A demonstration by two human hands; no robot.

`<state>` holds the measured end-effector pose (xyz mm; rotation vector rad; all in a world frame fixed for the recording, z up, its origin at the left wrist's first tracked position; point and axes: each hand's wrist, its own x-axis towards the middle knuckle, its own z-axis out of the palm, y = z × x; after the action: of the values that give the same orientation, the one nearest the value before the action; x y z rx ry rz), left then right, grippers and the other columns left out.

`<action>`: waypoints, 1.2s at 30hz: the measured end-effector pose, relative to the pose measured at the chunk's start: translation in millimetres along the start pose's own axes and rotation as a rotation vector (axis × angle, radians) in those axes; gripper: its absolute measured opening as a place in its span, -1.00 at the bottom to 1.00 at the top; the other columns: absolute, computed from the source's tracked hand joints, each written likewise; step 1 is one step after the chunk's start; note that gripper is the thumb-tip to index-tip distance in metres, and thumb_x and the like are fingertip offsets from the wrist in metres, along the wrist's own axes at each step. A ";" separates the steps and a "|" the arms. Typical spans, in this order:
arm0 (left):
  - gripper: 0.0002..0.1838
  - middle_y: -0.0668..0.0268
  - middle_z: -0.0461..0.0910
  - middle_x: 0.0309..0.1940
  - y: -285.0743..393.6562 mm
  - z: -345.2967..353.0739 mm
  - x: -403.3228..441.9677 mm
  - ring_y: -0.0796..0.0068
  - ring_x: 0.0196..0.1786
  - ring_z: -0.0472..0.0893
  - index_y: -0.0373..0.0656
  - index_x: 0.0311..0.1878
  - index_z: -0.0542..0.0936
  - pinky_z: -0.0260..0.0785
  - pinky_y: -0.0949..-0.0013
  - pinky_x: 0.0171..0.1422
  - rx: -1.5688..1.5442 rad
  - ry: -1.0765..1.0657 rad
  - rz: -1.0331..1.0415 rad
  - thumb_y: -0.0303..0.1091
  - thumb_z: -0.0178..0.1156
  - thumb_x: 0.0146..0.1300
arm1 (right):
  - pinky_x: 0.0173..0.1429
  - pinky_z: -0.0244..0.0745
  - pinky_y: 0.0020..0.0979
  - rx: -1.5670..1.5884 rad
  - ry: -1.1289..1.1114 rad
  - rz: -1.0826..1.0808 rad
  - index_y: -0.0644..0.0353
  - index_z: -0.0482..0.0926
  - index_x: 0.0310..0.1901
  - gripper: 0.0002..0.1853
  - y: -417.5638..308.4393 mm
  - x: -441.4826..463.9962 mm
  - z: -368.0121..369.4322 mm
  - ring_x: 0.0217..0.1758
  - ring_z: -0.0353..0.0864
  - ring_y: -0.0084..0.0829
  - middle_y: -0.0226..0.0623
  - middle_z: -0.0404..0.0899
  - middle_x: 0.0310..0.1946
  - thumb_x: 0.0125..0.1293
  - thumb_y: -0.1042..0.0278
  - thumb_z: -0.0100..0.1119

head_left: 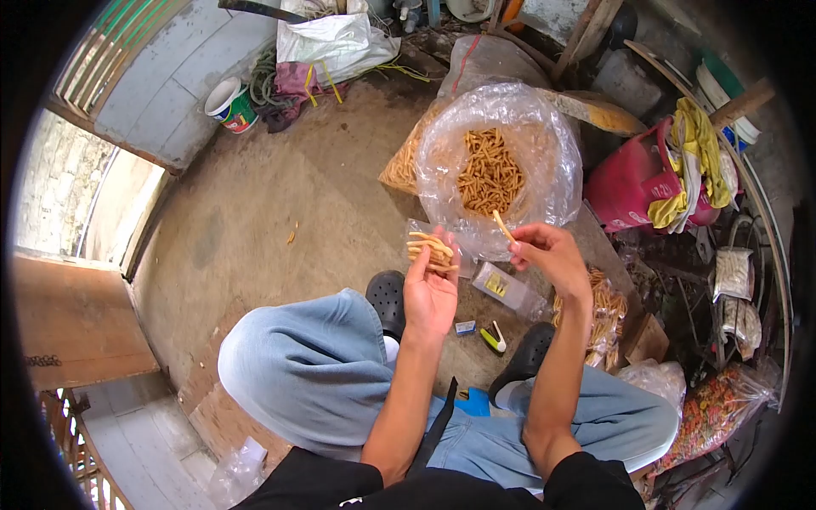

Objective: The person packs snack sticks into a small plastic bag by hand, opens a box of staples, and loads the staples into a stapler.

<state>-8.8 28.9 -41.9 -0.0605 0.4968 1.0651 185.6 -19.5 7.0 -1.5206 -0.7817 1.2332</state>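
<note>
My left hand [432,293] is palm up, its fingers curled round a small clear packet [433,252] of snack sticks. To its right, my right hand [546,253] pinches one pale stick [502,225] between thumb and fingers. Just beyond both hands stands a big open clear bag [544,170] with a heap of brown sticks [490,172] inside. Between the hands and my feet lie a clear pack with a yellow label [501,286], a green stapler [492,337] and a small blue box [465,327].
Filled stick packets [602,319] lie right of my right forearm. A red container [633,178] with yellow cloth stands at the right, a bag of colourful snacks [718,412] below it. A white and green bucket [231,105] is at the upper left.
</note>
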 end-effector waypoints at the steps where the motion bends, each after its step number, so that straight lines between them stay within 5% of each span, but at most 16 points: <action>1: -0.62 0.21 0.39 0.26 0.9 0.8 -0.5 0.36 0.24 0.45 -0.22 0.26 0.31 0.40 0.29 0.30 0.000 -0.002 -0.001 -0.37 -0.04 0.42 | -0.37 0.44 -0.56 -0.007 -0.008 0.040 0.34 0.59 -0.12 -0.78 -8.3 -10.5 -1.7 -0.42 0.56 -0.63 -0.36 0.63 -0.42 0.19 0.48 0.27; 8: -0.62 0.24 0.38 0.27 2.9 7.7 -4.5 0.38 0.28 0.41 -0.17 0.26 0.31 0.39 0.28 0.33 0.014 -0.019 0.031 -0.37 -0.03 0.41 | -0.41 0.44 -0.61 -0.211 -0.137 0.071 0.31 0.64 -0.20 -0.83 -41.2 -47.1 3.9 -0.49 0.55 -0.65 -0.41 0.61 -0.49 0.20 0.45 0.30; 22: -0.56 0.33 0.41 0.26 3.4 33.1 -34.4 0.41 0.19 0.49 0.09 0.29 0.33 0.44 0.26 0.22 0.211 -0.168 -0.018 -0.36 0.10 0.36 | -0.43 0.37 -0.63 -0.043 0.109 -0.176 0.29 0.67 -0.24 -0.88 -33.7 -54.5 45.8 -0.48 0.51 -0.72 -0.44 0.62 -0.49 0.18 0.50 0.31; 32: -0.46 0.15 0.44 0.18 5.6 44.4 -45.6 0.32 0.08 0.59 -0.03 0.31 0.22 0.58 0.20 0.07 0.388 -0.274 0.088 -0.48 0.13 0.30 | -0.30 0.34 -0.65 -0.019 0.149 -0.367 0.24 0.70 -0.19 -0.79 -19.1 -56.0 53.2 -0.39 0.47 -0.70 -0.46 0.61 -0.39 0.15 0.68 0.22; 36: -0.45 0.09 0.44 0.18 6.9 43.6 -46.4 0.28 0.07 0.59 -0.10 0.31 0.20 0.57 0.22 0.10 0.363 -0.309 0.059 -0.54 0.14 0.29 | -0.23 0.36 -0.60 -0.236 0.291 -0.587 0.13 0.71 -0.19 -0.69 -13.2 -52.7 63.2 -0.21 0.46 -0.61 -0.40 0.48 -0.22 0.10 0.73 0.17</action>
<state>-16.7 6.5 17.6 0.4352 0.4053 1.0057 112.0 -44.9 36.7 -1.4614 -1.1011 0.4885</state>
